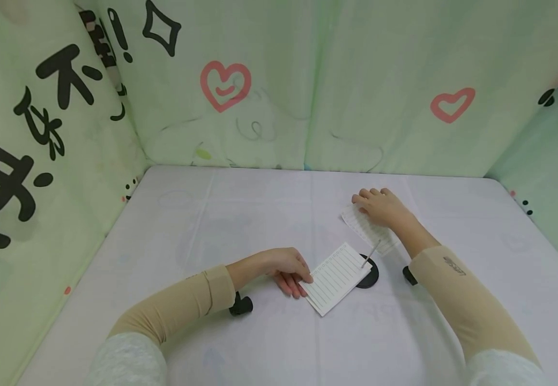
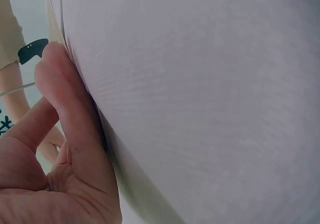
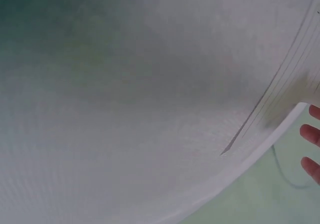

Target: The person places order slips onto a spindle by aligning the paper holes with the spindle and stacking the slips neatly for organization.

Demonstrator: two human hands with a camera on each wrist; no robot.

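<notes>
A receipt spike with a black round base (image 1: 370, 275) and thin metal rod (image 1: 371, 253) stands on the table. A lined white paper slip (image 1: 333, 280) lies over part of the base, the rod rising at its upper right corner. My left hand (image 1: 289, 271) pinches the slip's left edge. Farther back and to the right, other lined paper (image 1: 363, 225) lies on the table. My right hand (image 1: 380, 208) is over this paper, fingers loosely bent and spread. In the right wrist view, fingertips (image 3: 311, 134) show at the right edge, near the lined paper (image 3: 287, 91).
A white cloth covers the table (image 1: 201, 214). Pale green curtains (image 1: 279, 86) with printed hearts and dark characters enclose its back and sides. Black wrist camera mounts (image 1: 241, 304) hang under both forearms.
</notes>
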